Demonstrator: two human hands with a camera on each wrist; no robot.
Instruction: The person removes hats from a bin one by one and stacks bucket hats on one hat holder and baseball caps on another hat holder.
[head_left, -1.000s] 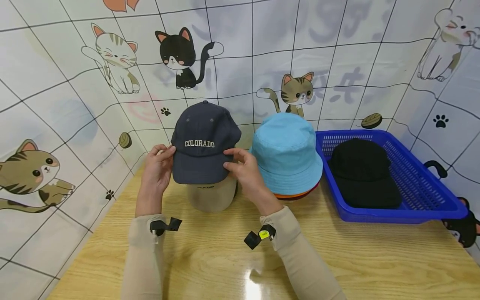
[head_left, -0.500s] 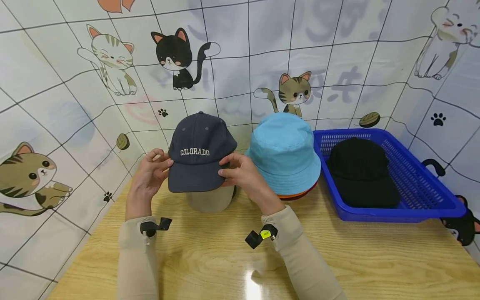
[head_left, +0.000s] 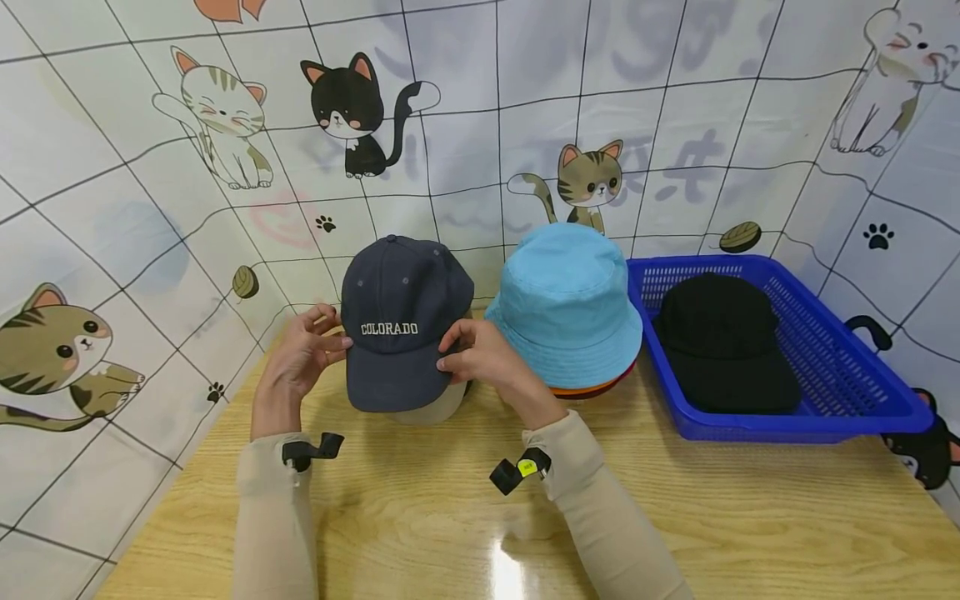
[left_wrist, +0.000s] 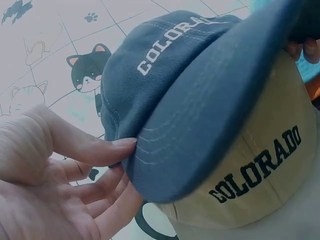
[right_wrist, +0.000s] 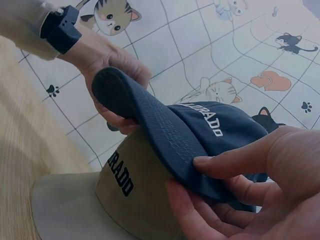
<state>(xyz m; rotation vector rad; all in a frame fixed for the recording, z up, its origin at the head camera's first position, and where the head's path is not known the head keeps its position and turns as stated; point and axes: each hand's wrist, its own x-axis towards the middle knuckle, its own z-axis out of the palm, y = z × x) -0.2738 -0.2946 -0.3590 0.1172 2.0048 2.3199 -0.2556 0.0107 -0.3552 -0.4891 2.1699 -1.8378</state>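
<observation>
A navy baseball cap lettered COLORADO is over a beige cap that also bears the word, in black. My left hand pinches the navy cap at the left end of its brim; the thumb lies on top in the left wrist view. On the opposite side, my right hand holds the brim between thumb and fingers. Both wrist views show the navy brim tilted above the beige crown. The beige brim points toward me, low over the wooden table. How far the caps overlap is hidden.
A stack of bucket hats, light blue on top with orange and red edges below, stands right of the caps. Farther right is a blue plastic basket holding a black cap. A cat-printed sheet hangs behind.
Both hands have lowered the navy cap over the beige one, so less of the beige cap shows and its lettering is covered in the head view. The bucket hats and basket stay put.
</observation>
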